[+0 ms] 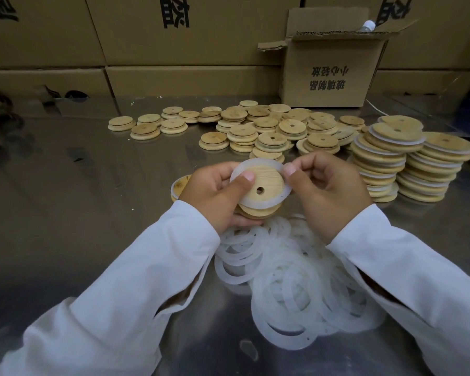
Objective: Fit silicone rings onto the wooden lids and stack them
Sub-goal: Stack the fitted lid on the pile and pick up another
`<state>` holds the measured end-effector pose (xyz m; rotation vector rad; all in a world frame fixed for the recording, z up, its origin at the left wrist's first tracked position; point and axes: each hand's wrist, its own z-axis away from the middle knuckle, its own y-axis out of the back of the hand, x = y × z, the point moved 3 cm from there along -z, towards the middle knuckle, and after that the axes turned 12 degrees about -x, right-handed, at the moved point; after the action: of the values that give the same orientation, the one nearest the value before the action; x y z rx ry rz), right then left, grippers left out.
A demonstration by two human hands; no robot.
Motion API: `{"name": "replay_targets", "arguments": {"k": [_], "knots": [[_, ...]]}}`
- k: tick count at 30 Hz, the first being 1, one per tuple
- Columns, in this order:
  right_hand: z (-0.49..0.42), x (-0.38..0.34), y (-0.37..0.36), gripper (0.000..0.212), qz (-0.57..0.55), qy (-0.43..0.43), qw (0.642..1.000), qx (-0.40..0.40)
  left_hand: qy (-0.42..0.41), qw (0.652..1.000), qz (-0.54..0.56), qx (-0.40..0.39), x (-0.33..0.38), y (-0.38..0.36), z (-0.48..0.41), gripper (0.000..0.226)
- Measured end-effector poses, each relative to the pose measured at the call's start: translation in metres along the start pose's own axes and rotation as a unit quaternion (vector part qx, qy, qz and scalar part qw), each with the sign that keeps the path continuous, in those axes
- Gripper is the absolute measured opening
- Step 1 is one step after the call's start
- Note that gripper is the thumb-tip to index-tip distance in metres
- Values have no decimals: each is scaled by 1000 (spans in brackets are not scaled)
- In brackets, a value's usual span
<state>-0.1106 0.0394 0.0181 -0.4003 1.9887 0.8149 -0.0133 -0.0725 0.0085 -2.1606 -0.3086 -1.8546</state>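
Right hand [329,191] pinches ring [255,204] on lid [269,179].

Dim light, glare on table [92,185] — edges warped

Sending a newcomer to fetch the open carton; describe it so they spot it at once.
Find the steel table backed by a wall of closed cartons. At its far right, behind the loose wooden lids, stands the open carton. Unlike its neighbours, its flaps are raised and a white bottle cap pokes out.
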Motion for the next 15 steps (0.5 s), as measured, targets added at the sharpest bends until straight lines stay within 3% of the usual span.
{"name": "replay_targets", "arguments": {"k": [15], "knots": [[4, -5, -6, 6, -84, -11, 996, -21, -41, 998, 22, 44, 6, 3, 1, 15]]}}
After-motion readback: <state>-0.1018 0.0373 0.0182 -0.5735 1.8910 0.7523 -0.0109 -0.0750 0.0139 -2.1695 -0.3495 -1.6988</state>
